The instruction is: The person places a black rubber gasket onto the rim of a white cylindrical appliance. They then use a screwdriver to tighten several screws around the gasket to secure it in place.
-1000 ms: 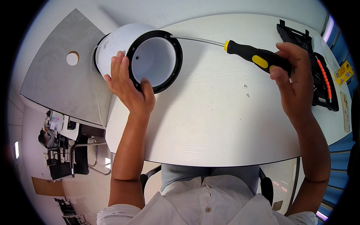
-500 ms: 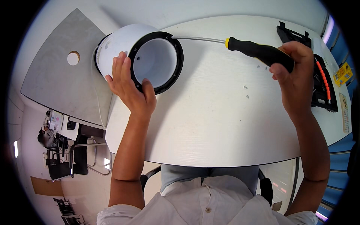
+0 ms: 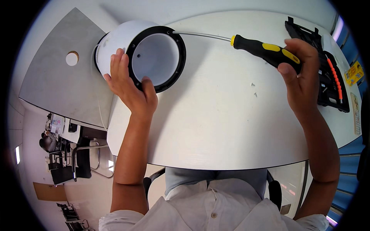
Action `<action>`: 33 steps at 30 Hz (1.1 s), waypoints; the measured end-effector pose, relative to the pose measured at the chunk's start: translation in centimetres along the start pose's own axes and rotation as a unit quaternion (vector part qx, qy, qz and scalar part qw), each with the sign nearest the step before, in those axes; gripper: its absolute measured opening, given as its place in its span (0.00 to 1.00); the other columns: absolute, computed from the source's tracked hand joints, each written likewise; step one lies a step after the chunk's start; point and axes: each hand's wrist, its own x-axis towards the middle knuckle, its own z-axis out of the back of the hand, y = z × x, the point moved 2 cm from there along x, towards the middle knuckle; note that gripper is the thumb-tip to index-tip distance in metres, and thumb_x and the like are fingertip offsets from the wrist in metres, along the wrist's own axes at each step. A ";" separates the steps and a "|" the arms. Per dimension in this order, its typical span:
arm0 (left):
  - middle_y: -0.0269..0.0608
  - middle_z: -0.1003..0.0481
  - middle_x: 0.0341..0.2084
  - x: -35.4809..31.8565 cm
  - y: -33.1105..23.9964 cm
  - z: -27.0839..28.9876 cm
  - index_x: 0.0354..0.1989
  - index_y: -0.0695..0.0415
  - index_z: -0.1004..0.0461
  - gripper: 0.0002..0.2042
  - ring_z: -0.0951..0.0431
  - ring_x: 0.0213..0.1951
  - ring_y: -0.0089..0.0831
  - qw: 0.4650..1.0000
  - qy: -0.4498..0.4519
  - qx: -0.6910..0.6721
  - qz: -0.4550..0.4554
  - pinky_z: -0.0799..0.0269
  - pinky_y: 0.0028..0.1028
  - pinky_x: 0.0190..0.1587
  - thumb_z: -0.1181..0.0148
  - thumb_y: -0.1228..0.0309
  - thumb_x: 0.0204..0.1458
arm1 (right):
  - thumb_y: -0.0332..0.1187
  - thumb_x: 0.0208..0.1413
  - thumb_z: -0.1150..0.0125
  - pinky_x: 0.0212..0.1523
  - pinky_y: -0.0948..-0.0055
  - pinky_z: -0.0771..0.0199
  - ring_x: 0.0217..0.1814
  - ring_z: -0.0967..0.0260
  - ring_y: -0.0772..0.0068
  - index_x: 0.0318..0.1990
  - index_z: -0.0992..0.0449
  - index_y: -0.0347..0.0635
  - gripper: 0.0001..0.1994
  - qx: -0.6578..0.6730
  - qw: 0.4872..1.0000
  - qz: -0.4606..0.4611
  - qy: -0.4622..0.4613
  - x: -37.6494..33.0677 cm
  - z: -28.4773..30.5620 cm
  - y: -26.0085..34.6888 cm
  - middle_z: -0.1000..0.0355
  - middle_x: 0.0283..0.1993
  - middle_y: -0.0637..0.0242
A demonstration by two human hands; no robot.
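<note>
A white cylindrical appliance body [image 3: 112, 43] lies on its side at the left, its open end with a black ring [image 3: 180, 63] facing me. My left hand [image 3: 133, 92] grips it by the lower left of the ring, thumb over the rim and fingers along the outer wall. My right hand [image 3: 303, 75] is closed round the butt of a long black-and-yellow screwdriver [image 3: 252, 46]. Its shaft runs leftward, and the tip meets a hole at the ring's upper right. Whether a screw sits under the tip is too small to tell. Small screws [image 3: 253, 84] lie loose on the white table.
At the right stands an open black tool case [image 3: 327, 102] with a red flexible bit extension [image 3: 336, 79]. Beside it are a small yellow box [image 3: 354, 73] and a flat strip [image 3: 357, 115]. A grey desktop [image 3: 50, 69] with a round hole adjoins the table [image 3: 216, 134]. Chairs and a person are farther off.
The screwdriver has turned about its length, so the yellow inserts on its handle now show. The tip stays at the ring. My left hand keeps its hold; the whole view has shifted slightly.
</note>
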 end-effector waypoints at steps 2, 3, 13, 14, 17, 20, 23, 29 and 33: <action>0.51 0.39 0.61 0.0 -0.1 0.0 0.61 0.61 0.43 0.34 0.45 0.65 0.49 1.000 -0.001 0.001 0.000 0.73 0.50 0.65 0.51 0.80 0.36 | 0.37 0.59 0.43 0.41 0.76 0.31 0.41 0.33 0.73 0.54 0.38 0.42 0.19 0.013 0.999 -0.017 0.032 -0.1 0.0 0.0 0.35 0.42 0.62; 0.51 0.39 0.61 0.0 -0.1 0.0 0.61 0.61 0.43 0.34 0.45 0.65 0.49 1.000 -0.001 0.001 0.000 0.73 0.50 0.65 0.51 0.80 0.36 | 0.38 0.59 0.43 0.41 0.76 0.31 0.41 0.33 0.73 0.55 0.38 0.43 0.20 0.019 0.998 -0.025 0.047 -0.2 0.0 0.0 0.34 0.42 0.62; 0.51 0.40 0.61 -0.2 0.2 -0.2 0.61 0.61 0.43 0.32 0.47 0.66 0.48 1.000 -0.011 -0.014 -0.015 0.74 0.50 0.65 0.52 0.78 0.40 | 0.38 0.57 0.42 0.46 0.74 0.29 0.42 0.29 0.71 0.52 0.37 0.43 0.19 0.082 0.993 -0.078 0.030 -0.5 -0.5 -0.2 0.32 0.39 0.60; 0.51 0.40 0.62 -0.3 0.2 -0.2 0.61 0.61 0.43 0.32 0.47 0.66 0.48 1.000 -0.010 -0.014 -0.014 0.75 0.50 0.65 0.52 0.78 0.41 | 0.38 0.56 0.42 0.46 0.74 0.30 0.43 0.30 0.71 0.51 0.37 0.43 0.18 0.093 0.988 -0.107 0.055 -0.4 -0.2 0.2 0.32 0.39 0.60; 0.51 0.40 0.62 -0.4 0.3 -0.2 0.61 0.61 0.44 0.32 0.47 0.66 0.49 1.000 -0.009 -0.015 -0.012 0.75 0.50 0.65 0.52 0.78 0.41 | 0.38 0.56 0.41 0.47 0.74 0.30 0.44 0.31 0.71 0.51 0.36 0.43 0.18 0.158 0.942 -0.270 0.124 -0.4 0.5 0.0 0.33 0.38 0.61; 0.51 0.40 0.62 -0.3 0.2 -0.2 0.62 0.62 0.44 0.32 0.48 0.66 0.48 1.000 -0.008 -0.016 -0.007 0.75 0.50 0.65 0.52 0.78 0.41 | 0.42 0.57 0.42 0.46 0.75 0.30 0.43 0.31 0.72 0.51 0.37 0.43 0.19 0.205 0.938 -0.261 0.105 -0.6 0.2 0.0 0.33 0.37 0.61; 0.51 0.40 0.62 -0.2 0.2 -0.2 0.62 0.62 0.44 0.32 0.48 0.66 0.48 1.000 -0.006 -0.017 -0.005 0.76 0.51 0.65 0.52 0.78 0.41 | 0.46 0.58 0.44 0.45 0.76 0.31 0.43 0.32 0.74 0.51 0.37 0.43 0.21 0.181 0.971 -0.152 0.032 -0.8 -0.4 -0.4 0.34 0.37 0.62; 0.51 0.41 0.62 -0.3 0.2 0.0 0.62 0.61 0.44 0.33 0.48 0.67 0.48 1.000 -0.003 -0.018 -0.002 0.77 0.51 0.65 0.52 0.79 0.40 | 0.45 0.62 0.51 0.37 0.80 0.31 0.33 0.33 0.80 0.50 0.35 0.44 0.17 0.130 0.981 -0.139 0.043 -0.7 -0.5 -0.1 0.34 0.33 0.67; 0.51 0.41 0.62 -0.3 0.0 0.0 0.62 0.61 0.44 0.33 0.49 0.67 0.47 1.000 0.003 -0.021 0.006 0.77 0.51 0.65 0.52 0.81 0.39 | 0.44 0.65 0.56 0.30 0.83 0.33 0.25 0.37 0.85 0.48 0.34 0.43 0.15 0.172 0.953 -0.224 0.114 -1.1 -0.6 0.2 0.34 0.30 0.70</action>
